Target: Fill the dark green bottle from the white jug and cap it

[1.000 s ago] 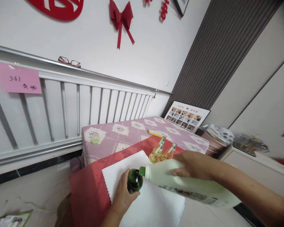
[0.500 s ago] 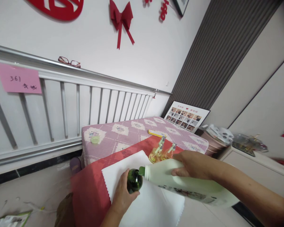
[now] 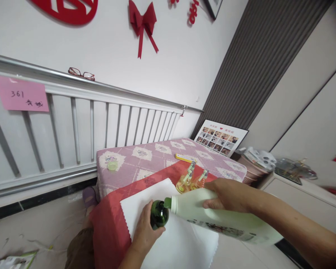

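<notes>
My left hand (image 3: 144,231) is wrapped round a small dark green bottle (image 3: 158,214) that stands on a white cloth (image 3: 182,246). My right hand (image 3: 226,194) grips a large white jug (image 3: 218,218), tipped on its side with its green spout (image 3: 168,203) touching the top of the green bottle. The white cloth lies over a red cloth (image 3: 112,228).
A table with a pink patterned cloth (image 3: 156,155) stands behind, bearing clear pump bottles (image 3: 189,179), a yellow item (image 3: 184,158) and a small green cap (image 3: 112,165). A radiator (image 3: 72,123) with glasses (image 3: 81,73) on top lines the wall. A photo board (image 3: 221,137) leans at right.
The hands, jug and bottle keep their places. The red cloth's left edge has drawn in to the right.
</notes>
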### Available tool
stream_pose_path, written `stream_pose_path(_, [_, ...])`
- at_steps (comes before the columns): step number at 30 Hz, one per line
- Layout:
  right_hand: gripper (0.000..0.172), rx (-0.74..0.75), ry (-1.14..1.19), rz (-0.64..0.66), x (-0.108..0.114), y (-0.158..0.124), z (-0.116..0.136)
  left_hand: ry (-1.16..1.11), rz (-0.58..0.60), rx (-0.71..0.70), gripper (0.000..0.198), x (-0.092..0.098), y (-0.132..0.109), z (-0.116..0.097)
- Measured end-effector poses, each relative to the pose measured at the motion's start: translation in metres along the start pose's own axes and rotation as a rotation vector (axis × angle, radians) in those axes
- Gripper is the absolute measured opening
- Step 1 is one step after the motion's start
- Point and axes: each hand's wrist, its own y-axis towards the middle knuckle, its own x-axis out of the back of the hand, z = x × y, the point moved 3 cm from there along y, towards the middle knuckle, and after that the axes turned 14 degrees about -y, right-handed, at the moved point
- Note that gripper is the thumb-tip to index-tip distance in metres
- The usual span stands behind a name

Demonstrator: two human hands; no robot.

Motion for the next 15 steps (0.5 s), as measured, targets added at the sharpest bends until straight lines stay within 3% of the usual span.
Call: stream_pose_path(15, [0.029,-0.006,0.005,-0.003,0.0019,-0.0008,0.0019,-0.026,-0.018,-0.015,0.097,-0.0004,-0.0013,0.0015])
